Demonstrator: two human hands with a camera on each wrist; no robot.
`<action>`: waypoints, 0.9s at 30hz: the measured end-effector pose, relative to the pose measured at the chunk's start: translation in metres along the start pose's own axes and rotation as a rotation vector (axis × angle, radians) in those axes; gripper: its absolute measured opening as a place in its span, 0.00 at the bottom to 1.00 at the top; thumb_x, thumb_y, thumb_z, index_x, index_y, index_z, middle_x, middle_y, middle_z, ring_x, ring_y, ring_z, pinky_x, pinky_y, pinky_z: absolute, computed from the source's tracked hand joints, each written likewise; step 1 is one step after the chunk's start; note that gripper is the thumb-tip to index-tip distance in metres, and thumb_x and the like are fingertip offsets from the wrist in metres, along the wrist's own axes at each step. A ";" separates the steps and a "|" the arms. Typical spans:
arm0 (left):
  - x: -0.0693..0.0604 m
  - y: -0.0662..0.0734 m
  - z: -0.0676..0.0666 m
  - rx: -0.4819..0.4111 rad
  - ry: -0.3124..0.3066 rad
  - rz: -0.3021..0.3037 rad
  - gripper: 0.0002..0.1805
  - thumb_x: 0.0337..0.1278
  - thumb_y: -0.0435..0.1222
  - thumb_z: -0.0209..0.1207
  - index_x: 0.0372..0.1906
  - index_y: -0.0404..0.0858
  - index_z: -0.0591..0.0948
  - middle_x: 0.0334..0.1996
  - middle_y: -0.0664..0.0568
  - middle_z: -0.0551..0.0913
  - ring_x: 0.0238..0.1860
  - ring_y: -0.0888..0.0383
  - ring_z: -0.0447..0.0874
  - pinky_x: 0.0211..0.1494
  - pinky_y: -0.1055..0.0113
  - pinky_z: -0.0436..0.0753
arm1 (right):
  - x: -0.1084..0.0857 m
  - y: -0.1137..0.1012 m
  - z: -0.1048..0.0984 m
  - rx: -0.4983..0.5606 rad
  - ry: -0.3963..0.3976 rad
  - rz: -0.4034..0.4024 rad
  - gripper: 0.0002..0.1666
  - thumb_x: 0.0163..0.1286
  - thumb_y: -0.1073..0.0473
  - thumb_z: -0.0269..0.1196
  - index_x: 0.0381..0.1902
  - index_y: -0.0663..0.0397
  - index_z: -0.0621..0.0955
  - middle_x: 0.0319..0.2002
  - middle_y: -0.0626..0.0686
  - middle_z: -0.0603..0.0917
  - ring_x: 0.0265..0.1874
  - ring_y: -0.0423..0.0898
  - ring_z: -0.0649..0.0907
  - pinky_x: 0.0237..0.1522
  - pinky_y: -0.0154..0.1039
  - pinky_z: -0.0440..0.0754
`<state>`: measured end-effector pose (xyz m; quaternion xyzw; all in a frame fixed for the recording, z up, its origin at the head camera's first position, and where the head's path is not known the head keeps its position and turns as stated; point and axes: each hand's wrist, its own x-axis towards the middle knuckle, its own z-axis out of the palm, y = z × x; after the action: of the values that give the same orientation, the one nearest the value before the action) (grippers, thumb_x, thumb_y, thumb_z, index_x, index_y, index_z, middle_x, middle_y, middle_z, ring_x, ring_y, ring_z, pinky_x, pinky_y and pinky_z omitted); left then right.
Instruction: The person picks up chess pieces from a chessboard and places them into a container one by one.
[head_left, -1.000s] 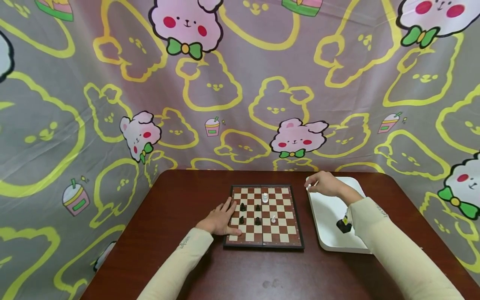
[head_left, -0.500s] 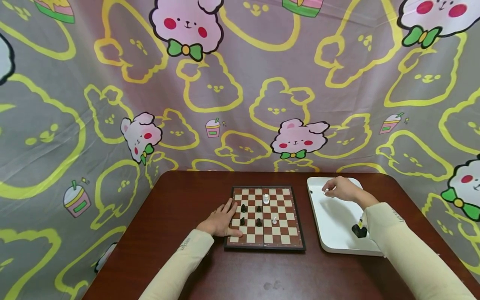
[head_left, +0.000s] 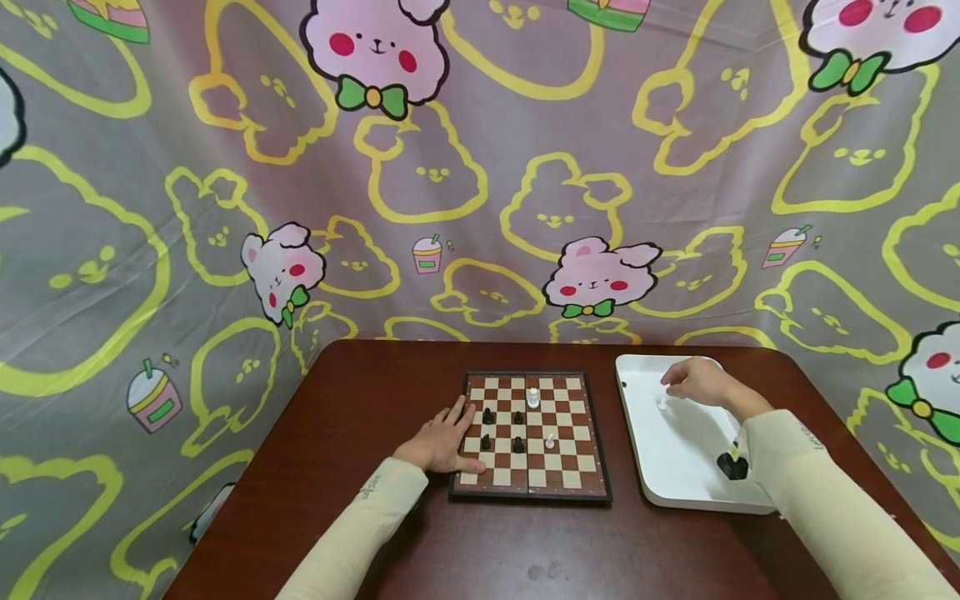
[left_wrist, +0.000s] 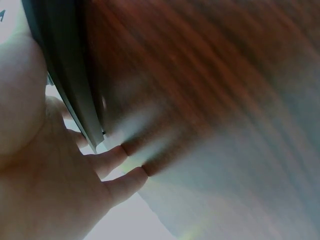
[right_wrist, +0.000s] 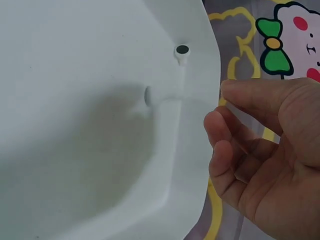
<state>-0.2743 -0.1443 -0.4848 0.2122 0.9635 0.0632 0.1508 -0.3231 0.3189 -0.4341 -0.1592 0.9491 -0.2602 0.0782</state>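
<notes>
My left hand [head_left: 442, 440] rests at the left edge of the chessboard [head_left: 567, 479], its thumb lying on the corner squares and its fingers spread; in the left wrist view, fingertips touch the table beside the dark board edge [left_wrist: 75, 85]. Several black chess pieces [head_left: 518, 445] stand on the board's left half. A larger white chess piece [head_left: 533, 398] and a white pawn [head_left: 550, 442] are on the right half. Over the white tray [head_left: 660, 487] hovers my right hand [head_left: 701, 382], thumb and fingers apart with nothing between them. Just below its fingertips is a white chess piece [head_left: 662, 402].
Near the tray's far left corner lies another small white piece with a dark base [right_wrist: 182, 52]. A black device [head_left: 732, 465] sits at the right wrist. The brown table [head_left: 375, 383] meets a patterned cloth [head_left: 480, 192] behind and at both sides.
My right hand has moved from the tray's far left corner rightward and nearer, carrying a white chess piece, and has let it go in the tray. The left hand stays put.
</notes>
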 end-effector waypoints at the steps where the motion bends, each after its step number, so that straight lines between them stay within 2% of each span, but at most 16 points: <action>1: 0.000 0.000 0.000 0.002 -0.001 0.000 0.61 0.44 0.68 0.58 0.76 0.42 0.45 0.75 0.44 0.36 0.70 0.37 0.50 0.63 0.43 0.62 | 0.000 0.000 -0.001 -0.004 -0.001 -0.004 0.11 0.59 0.66 0.64 0.39 0.68 0.83 0.31 0.52 0.85 0.30 0.44 0.80 0.32 0.41 0.77; 8: -0.001 0.001 -0.002 0.001 -0.011 -0.004 0.61 0.44 0.68 0.58 0.76 0.42 0.44 0.75 0.44 0.36 0.70 0.38 0.50 0.63 0.43 0.62 | -0.001 -0.016 -0.002 -0.050 0.024 -0.070 0.10 0.60 0.65 0.65 0.38 0.65 0.84 0.33 0.53 0.86 0.32 0.47 0.81 0.34 0.43 0.77; 16: -0.001 0.000 -0.002 -0.014 -0.006 -0.003 0.61 0.44 0.68 0.58 0.76 0.42 0.45 0.75 0.44 0.36 0.70 0.38 0.49 0.64 0.42 0.61 | 0.005 -0.048 0.011 -0.020 0.022 -0.100 0.08 0.59 0.66 0.65 0.37 0.64 0.84 0.32 0.51 0.85 0.31 0.45 0.81 0.33 0.43 0.77; 27: -0.002 0.000 -0.003 -0.025 -0.003 0.004 0.61 0.43 0.67 0.59 0.76 0.41 0.46 0.75 0.43 0.37 0.70 0.37 0.50 0.63 0.42 0.61 | 0.008 -0.086 0.036 -0.033 -0.057 -0.151 0.09 0.63 0.63 0.64 0.40 0.62 0.84 0.33 0.49 0.84 0.31 0.43 0.80 0.33 0.42 0.77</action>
<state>-0.2732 -0.1452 -0.4815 0.2120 0.9620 0.0754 0.1546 -0.2998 0.2292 -0.4206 -0.2390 0.9359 -0.2453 0.0827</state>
